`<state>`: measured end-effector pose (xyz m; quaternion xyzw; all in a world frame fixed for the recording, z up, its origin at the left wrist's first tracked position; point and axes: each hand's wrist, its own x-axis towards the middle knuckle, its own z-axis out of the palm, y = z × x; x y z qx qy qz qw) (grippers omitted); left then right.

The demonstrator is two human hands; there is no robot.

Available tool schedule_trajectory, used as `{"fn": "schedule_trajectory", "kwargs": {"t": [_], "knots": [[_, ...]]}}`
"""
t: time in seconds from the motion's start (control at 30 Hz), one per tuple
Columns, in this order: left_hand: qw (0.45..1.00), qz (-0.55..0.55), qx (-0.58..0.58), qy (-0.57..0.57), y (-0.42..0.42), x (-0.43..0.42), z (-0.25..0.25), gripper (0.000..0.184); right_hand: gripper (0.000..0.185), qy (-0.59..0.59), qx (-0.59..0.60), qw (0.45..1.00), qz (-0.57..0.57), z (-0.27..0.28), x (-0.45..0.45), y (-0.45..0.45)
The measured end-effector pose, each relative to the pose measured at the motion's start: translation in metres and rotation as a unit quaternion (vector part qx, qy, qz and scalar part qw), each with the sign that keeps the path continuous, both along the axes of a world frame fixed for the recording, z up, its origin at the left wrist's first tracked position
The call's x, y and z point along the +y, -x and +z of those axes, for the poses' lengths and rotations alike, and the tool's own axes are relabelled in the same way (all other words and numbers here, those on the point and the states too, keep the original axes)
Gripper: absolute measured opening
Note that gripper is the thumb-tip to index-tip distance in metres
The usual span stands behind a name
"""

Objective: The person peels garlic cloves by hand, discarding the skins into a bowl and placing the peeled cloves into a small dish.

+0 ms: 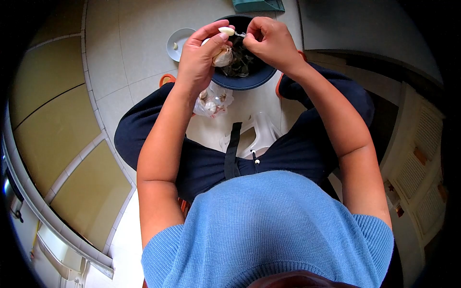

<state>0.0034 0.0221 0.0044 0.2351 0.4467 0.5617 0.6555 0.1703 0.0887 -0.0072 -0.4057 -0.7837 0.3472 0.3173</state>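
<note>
Between the thumb and fingers of my left hand (pixel 204 55) is a pale peeled garlic clove (pixel 226 31). A garlic bulb (pixel 223 56) is tucked against the palm of that same hand. My right hand (pixel 269 41) is closed in a pinch just right of the clove, on a thin whitish strip of garlic skin (pixel 241 34). Both hands are over a dark bin (pixel 242 84) with dark scraps and skins inside. Left of the bin, a small white bowl (pixel 173 54) holds one pale clove (pixel 175 46).
A clear plastic bag (pixel 211 102) with garlic bulbs lies on the tiled floor in front of the bin. A white plastic stool (pixel 261 132) shows between my legs. Cabinets (pixel 62 115) stand at left, and a teal object (pixel 258 5) lies beyond the bin.
</note>
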Motion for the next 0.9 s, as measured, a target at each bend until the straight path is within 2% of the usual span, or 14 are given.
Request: {"fn": "schedule_trajectory", "kwargs": {"t": [0.27, 0.37, 0.43, 0.53, 0.77, 0.83, 0.87, 0.9], "knots": [[1.000, 0.003, 0.000, 0.001, 0.001, -0.001, -0.001, 0.031, 0.018, 0.005, -0.034, 0.999, 0.017, -0.002, 0.000, 0.000], [1.000, 0.003, -0.003, 0.005, 0.001, 0.000, 0.000, 0.031, 0.015, -0.003, -0.017, 0.999, 0.029, 0.000, 0.000, 0.001], [0.999, 0.014, -0.030, 0.022, 0.001, 0.000, 0.002, 0.027, 0.013, 0.025, 0.067, 0.997, 0.026, 0.007, -0.003, 0.004], [0.998, 0.012, -0.048, 0.042, 0.000, -0.001, 0.001, 0.026, 0.011, -0.022, 0.077, 0.996, 0.043, 0.013, -0.003, 0.005], [0.997, -0.026, -0.052, 0.042, 0.002, -0.002, -0.004, 0.030, 0.014, -0.002, 0.091, 0.995, 0.051, 0.006, -0.003, 0.003], [0.998, -0.027, -0.037, 0.040, 0.001, -0.002, -0.003, 0.030, 0.016, 0.099, 0.126, 0.986, 0.052, 0.001, -0.003, 0.003], [0.998, -0.027, -0.037, 0.040, 0.001, -0.002, -0.003, 0.030, 0.016, 0.099, 0.126, 0.986, 0.052, 0.001, -0.003, 0.002], [0.998, -0.023, -0.031, 0.044, 0.001, -0.002, -0.002, 0.030, 0.017, 0.152, 0.131, 0.978, 0.056, 0.003, -0.002, 0.002]]}}
